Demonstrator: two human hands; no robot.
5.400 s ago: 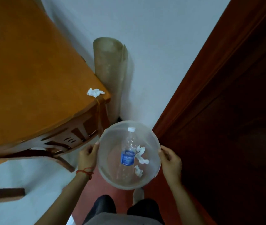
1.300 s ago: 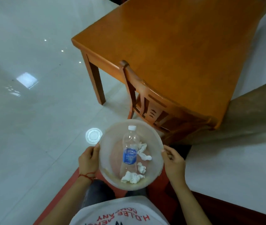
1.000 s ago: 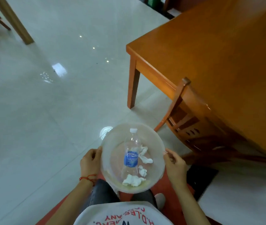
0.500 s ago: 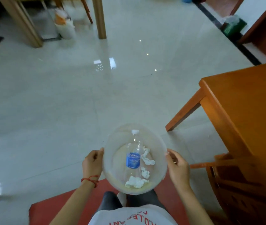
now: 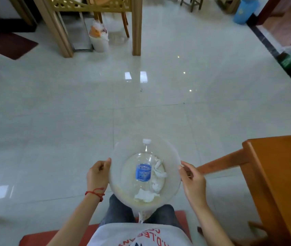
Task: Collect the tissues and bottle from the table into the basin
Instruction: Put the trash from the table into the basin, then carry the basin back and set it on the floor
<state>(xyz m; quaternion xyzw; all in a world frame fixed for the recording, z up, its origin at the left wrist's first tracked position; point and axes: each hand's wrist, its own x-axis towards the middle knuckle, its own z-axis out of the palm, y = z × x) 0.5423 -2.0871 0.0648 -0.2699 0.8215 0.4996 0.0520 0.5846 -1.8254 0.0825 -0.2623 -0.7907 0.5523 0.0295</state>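
Observation:
I hold a round translucent basin [image 5: 116,157] in front of my body, over the floor. My left hand [image 5: 97,175] grips its left rim and my right hand [image 5: 192,181] grips its right rim. Inside lies a clear plastic bottle [image 5: 143,170] with a blue label and a white cap, its cap pointing away from me. Crumpled white tissues [image 5: 146,195] lie in the basin, one near me and others to the right of the bottle [image 5: 158,172].
The orange wooden table [image 5: 281,171] shows its corner at the right, with one leg slanting left. Glossy pale floor tiles [image 5: 105,103] stretch ahead. A wooden partition post [image 5: 136,27] and a white bin [image 5: 99,38] stand far ahead. A red mat [image 5: 52,237] lies under my feet.
My view has swung left, away from the table and chair, toward the open floor. A tissue that lay on the table corner is gone from it, and one more lies in the basin. Both hands keep their grip.

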